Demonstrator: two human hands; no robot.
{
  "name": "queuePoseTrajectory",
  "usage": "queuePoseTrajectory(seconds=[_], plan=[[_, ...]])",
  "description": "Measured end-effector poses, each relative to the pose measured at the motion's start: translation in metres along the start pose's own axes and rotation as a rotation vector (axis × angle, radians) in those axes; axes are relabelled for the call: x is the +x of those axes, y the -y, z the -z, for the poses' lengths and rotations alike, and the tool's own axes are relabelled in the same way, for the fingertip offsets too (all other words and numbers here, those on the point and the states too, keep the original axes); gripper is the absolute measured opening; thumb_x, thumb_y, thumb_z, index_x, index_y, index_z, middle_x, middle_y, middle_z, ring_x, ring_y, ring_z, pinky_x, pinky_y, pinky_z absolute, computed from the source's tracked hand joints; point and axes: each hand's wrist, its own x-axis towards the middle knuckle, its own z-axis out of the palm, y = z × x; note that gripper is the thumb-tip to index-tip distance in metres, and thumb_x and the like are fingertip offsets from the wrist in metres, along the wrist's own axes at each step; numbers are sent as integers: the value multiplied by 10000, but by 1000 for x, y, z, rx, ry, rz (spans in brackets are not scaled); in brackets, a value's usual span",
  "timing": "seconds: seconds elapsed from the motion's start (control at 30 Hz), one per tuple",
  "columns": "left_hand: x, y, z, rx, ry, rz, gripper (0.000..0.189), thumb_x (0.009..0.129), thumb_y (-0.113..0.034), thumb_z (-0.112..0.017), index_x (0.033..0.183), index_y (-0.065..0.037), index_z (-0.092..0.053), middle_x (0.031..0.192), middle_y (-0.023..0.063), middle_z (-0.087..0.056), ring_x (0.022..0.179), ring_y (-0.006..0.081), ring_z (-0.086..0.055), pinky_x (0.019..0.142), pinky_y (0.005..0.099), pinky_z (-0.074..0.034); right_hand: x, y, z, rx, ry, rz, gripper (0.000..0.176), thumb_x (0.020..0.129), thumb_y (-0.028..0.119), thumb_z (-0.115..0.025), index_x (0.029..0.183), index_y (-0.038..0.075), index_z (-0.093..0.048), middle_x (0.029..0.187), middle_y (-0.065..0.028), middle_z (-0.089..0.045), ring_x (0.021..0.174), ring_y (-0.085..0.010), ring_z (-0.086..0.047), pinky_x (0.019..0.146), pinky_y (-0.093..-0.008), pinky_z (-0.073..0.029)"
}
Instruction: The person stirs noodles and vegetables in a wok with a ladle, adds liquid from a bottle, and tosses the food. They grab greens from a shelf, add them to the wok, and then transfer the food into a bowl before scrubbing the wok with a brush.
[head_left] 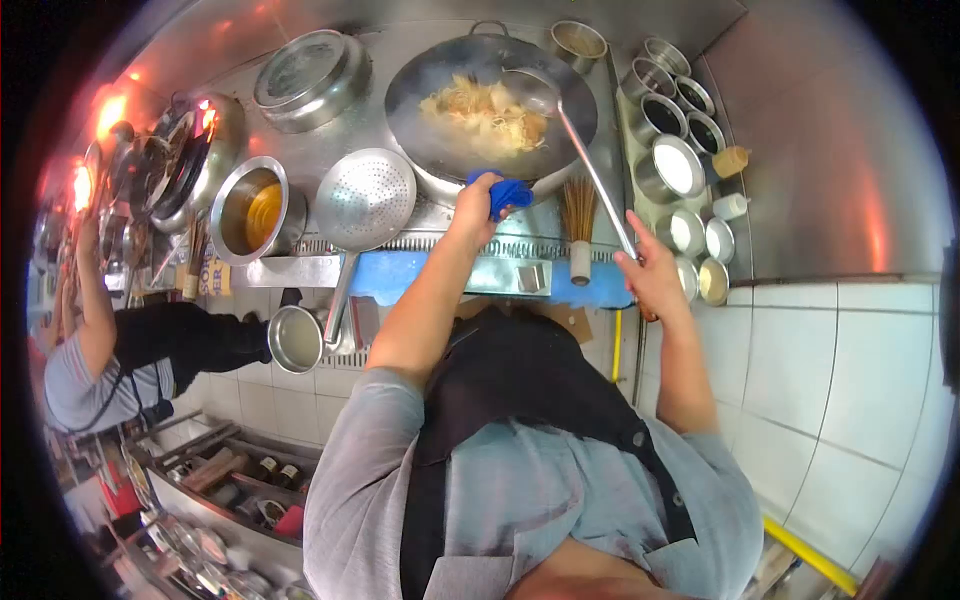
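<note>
A large dark wok [412, 125] sits on the stove, holding steaming food [485, 115] that looks like noodles with pale pieces. My left hand [478, 212] is closed on a folded blue cloth [512, 196] against the wok's near rim; whatever lies under the cloth is hidden. In my right hand [657, 272] is the long handle of a ladle [590, 165], gripped near its end. The ladle's bowl rests inside the wok, at the right side of the food. A bamboo brush [578, 225] stands between my two hands, close to the stove's front edge.
Left of the wok are a perforated skimmer [365, 198], a pot of orange liquid [228, 220] and an upturned metal pot [310, 80]. Several seasoning containers [672, 168] line the right side. A co-worker [95, 365] stands at far left near flames [110, 115].
</note>
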Motion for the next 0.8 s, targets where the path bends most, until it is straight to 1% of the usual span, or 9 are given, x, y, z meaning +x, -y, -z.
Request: queuePoseTrajectory(seconds=[0.1,0.17,0.37,0.47,0.53,0.6,0.7,0.77,0.8], plan=[[24,9,1,30,-4,-44,171,921,-215,-614,999,-76,-553,814,93,-623,571,167,-562,406,259,-420,44,-25,-21,-146,-66,43,693,939,77,-660,1577,131,-395,765,-19,-611,550,-97,-522,508,-280,-442],[35,19,5,23,-14,-43,169,922,-218,-615,998,-81,-554,817,91,-623,571,169,-563,403,257,-420,67,-27,-39,-116,-44,-43,690,950,197,-674,1578,158,-391,650,-72,-586,530,-150,-565,535,-334,-480],[40,24,-1,10,-94,-35,198,957,-262,-621,1032,-84,-579,814,78,-618,572,175,-565,430,272,-442,95,-19,15,54,191,47,671,960,82,-645,1578,118,-385,738,-5,-580,532,-88,-535,475,-277,-435],[21,33,-6,-79,-147,-101,242,1005,-310,-601,1085,-82,-586,854,80,-639,609,187,-593,447,282,-444,158,-34,15,0,69,170,679,958,84,-637,1582,109,-372,739,-6,-579,502,-96,-522,465,-288,-435],[-17,53,-11,-32,-275,-286,282,1033,-352,-578,1127,-87,-592,934,77,-675,698,193,-635,495,296,-462,216,-29,10,-55,119,185,683,957,90,-635,1586,122,-370,735,-9,-572,503,-92,-514,472,-290,-439],[-60,76,-5,-124,-315,-206,287,1031,-343,-581,1171,-92,-580,1013,68,-698,801,194,-666,550,311,-485,233,-20,5,-105,166,203,687,956,97,-633,1589,135,-367,730,-13,-566,504,-87,-507,479,-291,-443],[-121,124,20,-184,-392,-166,355,1012,-365,-587,1214,-73,-589,1046,81,-710,840,211,-687,584,311,-509,234,0,4,-305,356,224,723,929,71,-625,1589,222,-373,784,-90,-652,590,-202,-635,587,-349,-523],[-153,157,47,-233,-470,-152,374,1004,-364,-589,1218,-57,-595,1051,97,-711,833,216,-692,581,299,-511,227,-21,19,-594,315,715,774,885,26,-620,1563,329,-399,992,-188,-728,836,-358,-716,762,-426,-558],[-168,168,54,-271,-529,-149,380,1002,-357,-588,1223,-49,-594,1053,106,-711,829,220,-694,579,294,-512,209,-12,36,-693,331,649,765,881,41,-614,1553,345,-409,1070,-191,-719,948,-387,-689,831,-453,-538]])
